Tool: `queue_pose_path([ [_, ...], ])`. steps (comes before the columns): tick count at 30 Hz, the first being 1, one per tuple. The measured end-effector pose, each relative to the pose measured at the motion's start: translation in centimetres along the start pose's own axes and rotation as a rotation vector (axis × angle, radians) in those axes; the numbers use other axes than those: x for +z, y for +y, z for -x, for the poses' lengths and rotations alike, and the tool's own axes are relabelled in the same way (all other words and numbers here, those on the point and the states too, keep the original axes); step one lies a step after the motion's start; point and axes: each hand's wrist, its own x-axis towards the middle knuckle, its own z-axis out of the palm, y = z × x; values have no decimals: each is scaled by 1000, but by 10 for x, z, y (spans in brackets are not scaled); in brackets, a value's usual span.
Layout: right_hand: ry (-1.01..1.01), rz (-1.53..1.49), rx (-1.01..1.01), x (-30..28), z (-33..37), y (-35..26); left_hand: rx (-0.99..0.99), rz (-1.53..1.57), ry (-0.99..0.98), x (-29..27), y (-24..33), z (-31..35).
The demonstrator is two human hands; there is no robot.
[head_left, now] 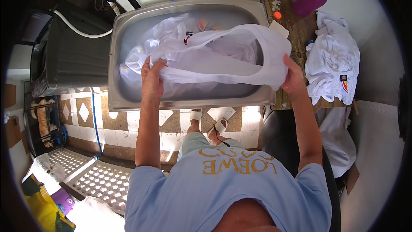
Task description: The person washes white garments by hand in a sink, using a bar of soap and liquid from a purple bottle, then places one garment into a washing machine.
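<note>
A wet white shirt (272,58) is stretched out over a steel sink (193,104), its wide openings spread between my hands. My left hand (153,77) is closed on the shirt's left end, fingers and thumb pinching the cloth. At the other end, above the sink's right rim, my right hand (293,76) grips the fabric; some of its fingers are hidden behind the cloth. Beneath lies more white cloth (146,48) in cloudy water (143,20), with a small dark and red patch showing.
Right of the sink, a wooden board (281,99) bears a heap of white clothes (332,62), a purple bottle (312,0) and an orange cap (277,15). A dark grey bin (73,51) stands at the left, below a white hose (81,33). White cloth (337,146) hangs lower right.
</note>
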Motion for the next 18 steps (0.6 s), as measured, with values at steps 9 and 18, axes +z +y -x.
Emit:
queue_pose_path([
  [9, 94, 107, -11, 12, 7, 0, -117, 65, -77, -2, 7, 20],
  [18, -84, 638, -465, 119, -17, -140, 255, -364, -658, 147, 177, -13],
])
